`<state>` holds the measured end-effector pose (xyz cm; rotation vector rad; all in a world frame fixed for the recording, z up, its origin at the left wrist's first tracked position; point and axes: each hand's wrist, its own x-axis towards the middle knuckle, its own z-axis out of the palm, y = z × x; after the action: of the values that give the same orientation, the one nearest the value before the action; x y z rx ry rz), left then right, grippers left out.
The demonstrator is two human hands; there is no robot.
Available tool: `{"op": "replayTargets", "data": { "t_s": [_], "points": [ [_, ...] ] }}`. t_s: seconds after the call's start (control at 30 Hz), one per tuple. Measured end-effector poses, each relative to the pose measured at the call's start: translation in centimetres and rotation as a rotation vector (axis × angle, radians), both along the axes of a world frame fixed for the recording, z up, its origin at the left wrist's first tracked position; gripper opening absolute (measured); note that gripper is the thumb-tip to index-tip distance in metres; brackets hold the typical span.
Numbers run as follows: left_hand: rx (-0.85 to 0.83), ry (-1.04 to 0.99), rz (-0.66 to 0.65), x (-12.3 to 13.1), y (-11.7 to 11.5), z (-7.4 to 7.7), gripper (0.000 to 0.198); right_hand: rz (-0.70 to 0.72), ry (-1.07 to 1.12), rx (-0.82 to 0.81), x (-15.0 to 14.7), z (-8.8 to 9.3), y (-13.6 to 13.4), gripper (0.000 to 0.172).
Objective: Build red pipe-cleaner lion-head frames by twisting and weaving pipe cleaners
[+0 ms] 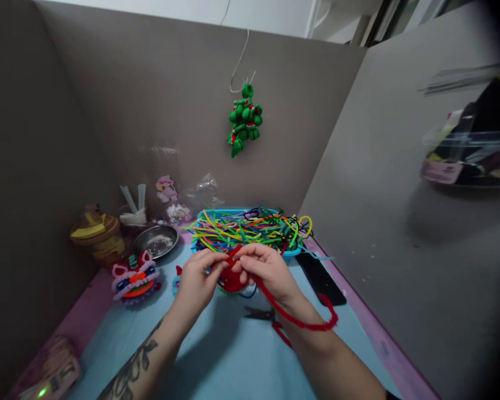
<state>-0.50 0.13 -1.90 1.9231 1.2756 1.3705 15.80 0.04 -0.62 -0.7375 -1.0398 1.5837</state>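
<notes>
Above the middle of the table, my left hand (200, 276) pinches the edge of a red fuzzy pipe-cleaner piece (232, 282). Facing it, my right hand (269, 269) has its fingers closed on a red pipe cleaner (302, 323), whose long tail curves over my right wrist. The fingers of both hands nearly meet at the piece and hide part of it. Below them, partly behind my right forearm, lie scissors (261, 314) with red handles. A finished-looking lion-dance head of pipe cleaners (135, 282) sits to the left.
A blue basket (292, 253) full of colourful pipe cleaners stands behind my hands. To its right lies a black phone (323, 280). At left are a metal bowl (156, 241) and a woven basket (95, 239). A green pipe-cleaner ornament (245, 119) hangs against the back panel.
</notes>
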Motion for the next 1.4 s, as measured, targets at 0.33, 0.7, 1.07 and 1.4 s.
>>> {"op": "replayTargets", "data": {
  "t_s": [0.33,0.7,1.07,1.4],
  "points": [
    [-0.070,0.095,-0.075,0.0,-0.2,0.6,0.016,-0.054,0.249,-0.254,0.1,-0.8,1.5,0.025],
    [-0.273,-0.084,-0.011,0.2,0.1,0.3,0.024,-0.095,-0.065,0.114,0.0,-1.4,1.4,0.020],
    [-0.372,-0.096,-0.062,0.5,-0.4,0.6,0.027,-0.274,-0.566,0.674,0.4,-1.6,1.6,0.002],
    [-0.277,-0.060,-0.021,1.4,-1.5,1.3,0.024,-0.418,-0.376,0.490,-0.4,-2.8,1.9,0.005]
  ]
}}
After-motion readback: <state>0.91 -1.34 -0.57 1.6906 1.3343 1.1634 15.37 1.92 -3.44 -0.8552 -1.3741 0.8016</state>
